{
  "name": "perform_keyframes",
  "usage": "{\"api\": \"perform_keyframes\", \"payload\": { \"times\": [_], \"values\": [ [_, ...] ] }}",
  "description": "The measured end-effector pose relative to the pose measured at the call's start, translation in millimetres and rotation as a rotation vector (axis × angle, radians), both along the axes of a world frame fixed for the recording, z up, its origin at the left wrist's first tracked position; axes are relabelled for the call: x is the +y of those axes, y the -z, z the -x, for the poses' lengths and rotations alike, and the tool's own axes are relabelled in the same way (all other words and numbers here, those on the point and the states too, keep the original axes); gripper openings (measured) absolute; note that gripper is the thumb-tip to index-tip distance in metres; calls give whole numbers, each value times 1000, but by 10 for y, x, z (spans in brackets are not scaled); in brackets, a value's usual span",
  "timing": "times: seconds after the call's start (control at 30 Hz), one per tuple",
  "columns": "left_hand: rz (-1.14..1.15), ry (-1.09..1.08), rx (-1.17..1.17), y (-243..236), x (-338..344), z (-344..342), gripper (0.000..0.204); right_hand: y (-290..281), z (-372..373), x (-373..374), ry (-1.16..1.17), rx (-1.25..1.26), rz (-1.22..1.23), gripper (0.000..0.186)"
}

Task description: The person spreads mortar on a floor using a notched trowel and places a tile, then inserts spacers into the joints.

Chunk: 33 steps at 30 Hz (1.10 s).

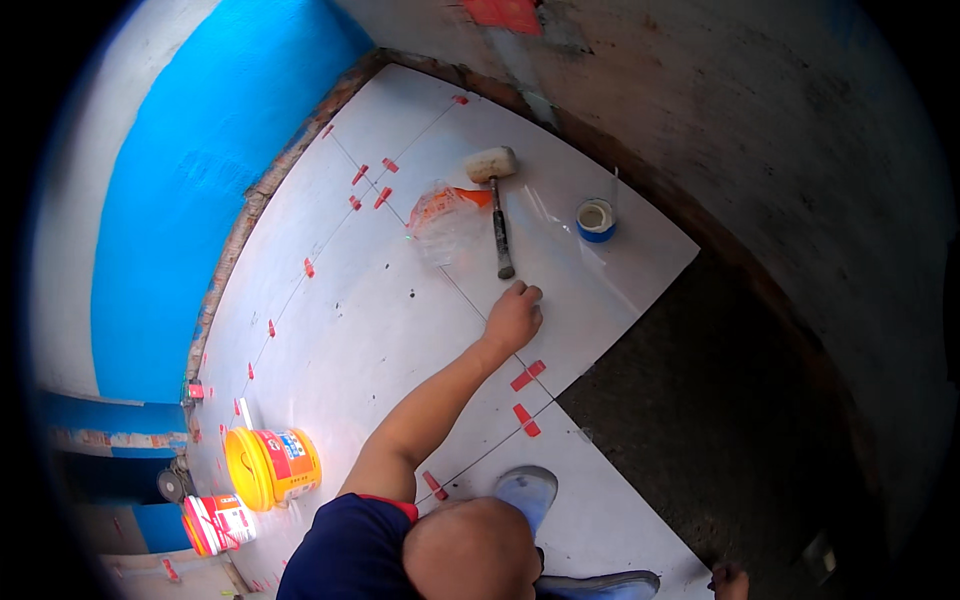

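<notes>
My left hand (514,316) reaches out over the large white floor tiles (360,350), close to a thin joint line. Its fingers are curled together, and whatever they may hold is hidden. Just beyond the fingertips lies a mallet (502,230) with a white head and dark handle, apart from the hand. Beside the mallet is a clear plastic bag (445,225) with orange-red pieces in it. At the lower right rim my right hand (733,584) shows only in part, by the tile edge, its fingers bent around something small and dark.
Red tile-levelling wedges (528,375) stand along the joints. Right of the mallet is a blue-and-white roll (596,220). A yellow bucket (262,468) and a red-and-white bucket (225,522) stand at left. Dark bare ground (690,400) borders the tiles at right; walls enclose the far side.
</notes>
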<state>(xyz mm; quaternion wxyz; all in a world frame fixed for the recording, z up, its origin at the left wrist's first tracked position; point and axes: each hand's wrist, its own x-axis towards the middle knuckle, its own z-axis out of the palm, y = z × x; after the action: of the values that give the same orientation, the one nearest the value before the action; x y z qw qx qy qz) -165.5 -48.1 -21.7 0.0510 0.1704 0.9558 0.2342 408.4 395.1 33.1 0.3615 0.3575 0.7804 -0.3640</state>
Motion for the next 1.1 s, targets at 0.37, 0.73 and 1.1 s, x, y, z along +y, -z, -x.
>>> {"api": "perform_keyframes", "payload": {
  "times": [0.37, 0.73, 1.1],
  "values": [
    [-27, -297, 389, -712, -985, 1128, 26, -43, 373, -39, 38, 230, -149, 30],
    [33, -177, 543, -95, -837, 1042, 28, -144, 128, -171, 190, 15, -125, 30],
    [-71, -426, 373, -290, -1150, 863, 33, 29, -17, -181, 86, -11, -116, 27]
  ]
}}
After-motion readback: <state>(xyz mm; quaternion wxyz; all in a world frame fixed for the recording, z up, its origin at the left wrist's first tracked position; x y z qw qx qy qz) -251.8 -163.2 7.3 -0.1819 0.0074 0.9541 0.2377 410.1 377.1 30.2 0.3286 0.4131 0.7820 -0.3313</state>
